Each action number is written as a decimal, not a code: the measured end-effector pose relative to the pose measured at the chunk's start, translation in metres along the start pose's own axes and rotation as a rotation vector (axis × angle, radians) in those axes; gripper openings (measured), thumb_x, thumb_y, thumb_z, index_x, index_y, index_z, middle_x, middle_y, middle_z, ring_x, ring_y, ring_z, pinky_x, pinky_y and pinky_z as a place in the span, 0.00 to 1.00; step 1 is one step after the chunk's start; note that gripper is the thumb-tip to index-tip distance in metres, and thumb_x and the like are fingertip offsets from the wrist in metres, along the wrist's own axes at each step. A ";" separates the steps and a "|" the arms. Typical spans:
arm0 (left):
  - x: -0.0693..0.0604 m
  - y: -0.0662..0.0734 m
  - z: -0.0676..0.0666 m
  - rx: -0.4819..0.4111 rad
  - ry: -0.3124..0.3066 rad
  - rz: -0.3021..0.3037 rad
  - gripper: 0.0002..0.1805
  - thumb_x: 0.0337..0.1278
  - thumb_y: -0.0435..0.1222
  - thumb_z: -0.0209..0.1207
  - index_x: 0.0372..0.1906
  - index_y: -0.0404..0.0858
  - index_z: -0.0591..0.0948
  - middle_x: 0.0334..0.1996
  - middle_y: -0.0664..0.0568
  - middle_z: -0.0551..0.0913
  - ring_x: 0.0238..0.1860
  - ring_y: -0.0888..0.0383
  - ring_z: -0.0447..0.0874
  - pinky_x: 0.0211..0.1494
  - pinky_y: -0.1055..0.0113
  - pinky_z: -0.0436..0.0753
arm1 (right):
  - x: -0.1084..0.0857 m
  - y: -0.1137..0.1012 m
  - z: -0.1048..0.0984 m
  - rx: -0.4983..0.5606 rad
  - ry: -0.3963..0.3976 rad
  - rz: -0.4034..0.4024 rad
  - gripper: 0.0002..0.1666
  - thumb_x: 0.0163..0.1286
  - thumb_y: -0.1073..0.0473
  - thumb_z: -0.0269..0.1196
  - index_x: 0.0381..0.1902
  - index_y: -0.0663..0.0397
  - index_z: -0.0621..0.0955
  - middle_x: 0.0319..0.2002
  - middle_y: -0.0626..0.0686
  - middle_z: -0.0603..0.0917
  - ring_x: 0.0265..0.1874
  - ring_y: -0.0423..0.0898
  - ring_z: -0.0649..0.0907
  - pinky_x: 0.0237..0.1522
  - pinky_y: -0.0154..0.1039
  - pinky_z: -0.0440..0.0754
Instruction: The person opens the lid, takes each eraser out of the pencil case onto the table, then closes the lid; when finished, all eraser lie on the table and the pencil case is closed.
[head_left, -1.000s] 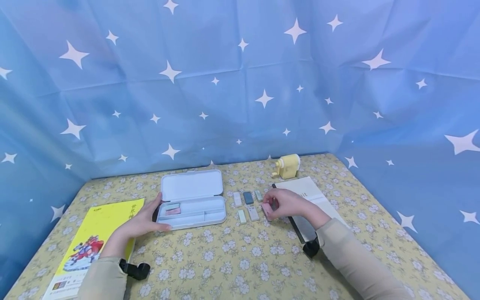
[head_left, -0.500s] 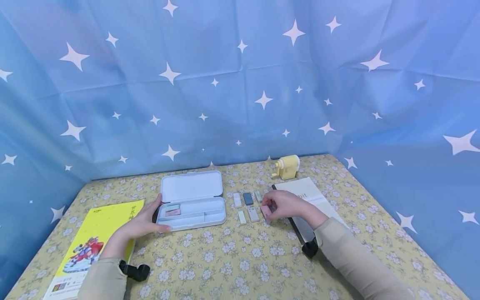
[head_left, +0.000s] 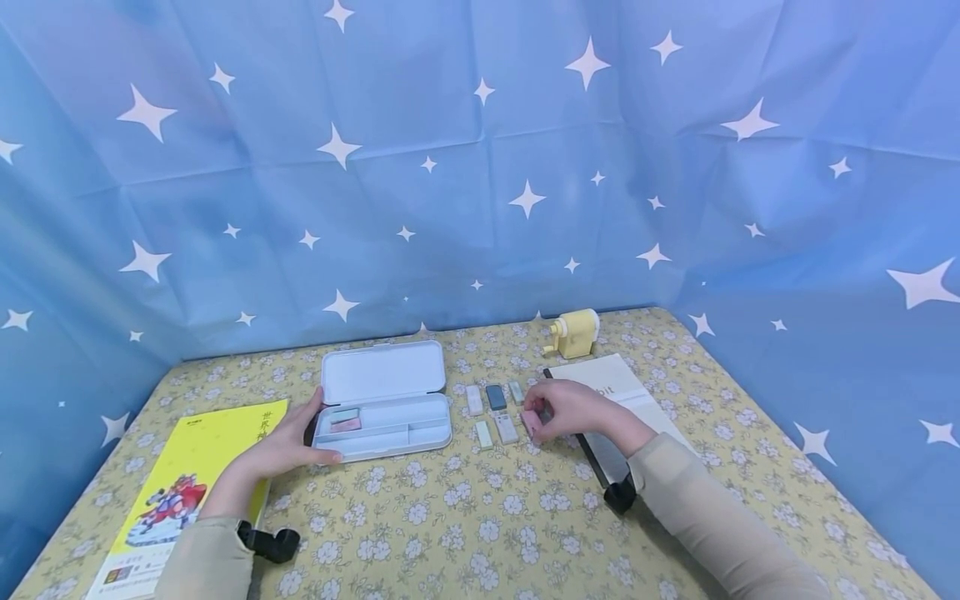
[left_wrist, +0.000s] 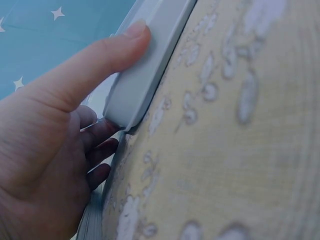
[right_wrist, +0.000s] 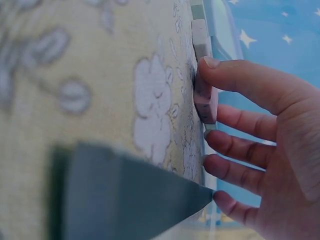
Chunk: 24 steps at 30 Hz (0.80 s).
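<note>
Right hand [head_left: 562, 408]: thumb and index finger pinch a pink eraser [head_left: 532, 423], other fingers loosely spread. Eraser is at the right end of the loose group, low over or on the cloth, can't tell if touching. Left hand [head_left: 281, 442]: thumb on the front wall, fingers round the left end of a white pencil case [head_left: 431, 432], gripping it.

Case sits left of centre toward the desk's back edge, lid [head_left: 384, 371] open. Green eraser [head_left: 345, 413] and second pink eraser [head_left: 346, 424] side by side in its rear compartment, left end. Between case and right hand, on the cloth: white eraser [head_left: 474, 400], dark blue eraser [head_left: 496, 397], small green eraser [head_left: 517, 392] in the back row; pale green eraser [head_left: 483, 434], grey eraser [head_left: 506, 428] in front.

Notebook [head_left: 645, 404] partly under right forearm, toward desk's right edge. Yellow pencil sharpener [head_left: 577, 335] by back edge, near back right corner. Yellow book [head_left: 217, 433] along left edge, partly under left forearm.

Desk covered with yellowish floral cloth [head_left: 420, 533]. Blue curtain [head_left: 450, 200] with white four-pointed stars behind and at both sides, creased.
</note>
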<state>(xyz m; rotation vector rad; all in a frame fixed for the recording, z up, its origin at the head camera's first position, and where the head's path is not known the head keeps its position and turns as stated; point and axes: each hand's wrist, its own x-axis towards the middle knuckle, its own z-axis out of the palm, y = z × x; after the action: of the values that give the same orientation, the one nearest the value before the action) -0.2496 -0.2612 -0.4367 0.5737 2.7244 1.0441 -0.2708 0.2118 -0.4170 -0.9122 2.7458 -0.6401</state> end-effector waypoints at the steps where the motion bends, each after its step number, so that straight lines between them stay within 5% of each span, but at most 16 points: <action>1: 0.000 0.000 0.000 0.001 0.000 -0.001 0.65 0.45 0.48 0.72 0.75 0.28 0.39 0.72 0.26 0.44 0.70 0.28 0.39 0.65 0.31 0.50 | 0.000 -0.001 -0.001 0.002 0.000 -0.001 0.21 0.52 0.53 0.73 0.44 0.46 0.81 0.30 0.44 0.79 0.23 0.39 0.73 0.29 0.39 0.74; 12: -0.001 -0.006 -0.001 -0.017 0.008 0.001 0.65 0.46 0.49 0.72 0.75 0.29 0.38 0.72 0.26 0.43 0.71 0.28 0.39 0.65 0.30 0.49 | 0.016 -0.015 -0.023 0.080 -0.034 -0.079 0.18 0.65 0.54 0.66 0.51 0.54 0.81 0.38 0.52 0.80 0.18 0.39 0.73 0.27 0.39 0.75; 24: 0.002 -0.006 0.002 -0.019 0.007 0.001 0.65 0.46 0.50 0.71 0.75 0.29 0.39 0.73 0.27 0.43 0.71 0.29 0.39 0.66 0.32 0.49 | 0.076 -0.059 -0.027 -0.005 -0.172 -0.210 0.19 0.67 0.57 0.64 0.56 0.50 0.80 0.38 0.46 0.80 0.29 0.39 0.78 0.33 0.39 0.77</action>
<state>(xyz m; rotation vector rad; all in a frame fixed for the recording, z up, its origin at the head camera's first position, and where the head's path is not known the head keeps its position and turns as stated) -0.2521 -0.2633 -0.4427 0.5695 2.7173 1.0726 -0.3080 0.1324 -0.3683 -1.2076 2.5230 -0.5591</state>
